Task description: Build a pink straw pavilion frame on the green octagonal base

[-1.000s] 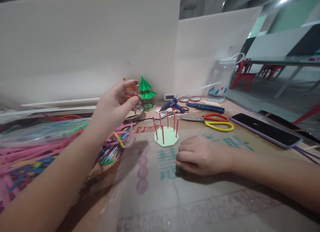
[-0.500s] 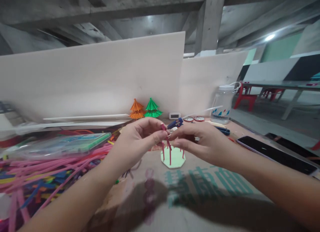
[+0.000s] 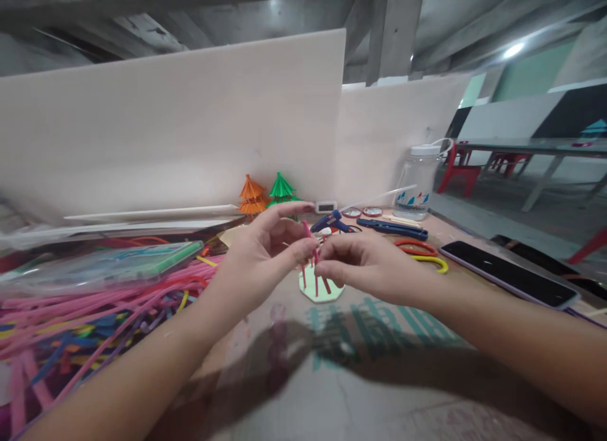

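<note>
While left hand (image 3: 270, 248) holds pink stick (image 3: 316, 254), right hand (image 3: 363, 264) pinches it.

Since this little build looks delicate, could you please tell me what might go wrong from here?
1. The left hand and right hand are close to the upright sticks on the pale green base; a fingertip might knock one askew.
2. The thin pink piece at their fingertips could slip or bend.
3. The blue glue gun lies beyond the hands; if hot, which I cannot tell, it could burn a stray finger.
</note>
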`<state>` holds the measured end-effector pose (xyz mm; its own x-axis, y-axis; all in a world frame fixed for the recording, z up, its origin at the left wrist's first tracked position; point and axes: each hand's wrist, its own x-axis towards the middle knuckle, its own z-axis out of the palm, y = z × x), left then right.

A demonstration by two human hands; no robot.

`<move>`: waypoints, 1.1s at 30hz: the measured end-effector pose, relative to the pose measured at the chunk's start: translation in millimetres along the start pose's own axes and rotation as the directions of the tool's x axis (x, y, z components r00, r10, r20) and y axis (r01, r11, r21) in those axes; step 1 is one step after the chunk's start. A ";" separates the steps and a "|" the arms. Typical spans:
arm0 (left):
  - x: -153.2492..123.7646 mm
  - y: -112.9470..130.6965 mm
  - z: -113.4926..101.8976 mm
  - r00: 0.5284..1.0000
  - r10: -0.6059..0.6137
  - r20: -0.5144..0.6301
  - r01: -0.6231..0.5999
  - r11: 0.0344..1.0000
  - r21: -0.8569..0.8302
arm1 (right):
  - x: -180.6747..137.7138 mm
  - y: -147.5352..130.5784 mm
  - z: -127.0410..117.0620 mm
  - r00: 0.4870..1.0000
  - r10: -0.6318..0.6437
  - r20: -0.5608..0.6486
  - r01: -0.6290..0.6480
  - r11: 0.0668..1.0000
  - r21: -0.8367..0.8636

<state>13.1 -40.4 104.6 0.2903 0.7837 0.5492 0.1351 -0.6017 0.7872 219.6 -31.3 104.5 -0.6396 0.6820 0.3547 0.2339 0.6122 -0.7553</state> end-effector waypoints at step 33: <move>16.9 -124.2 -12.4 0.860 -0.263 0.438 -0.127 0.721 0.682 | 23.0 116.9 -53.4 0.732 0.660 0.167 -0.675 0.672 0.306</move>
<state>-10.4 49.5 19.6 0.6289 0.7644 0.1424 0.7063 -0.6382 0.3062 271.3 77.4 53.8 -0.4362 0.8368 -0.3309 0.3651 -0.1716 -0.9150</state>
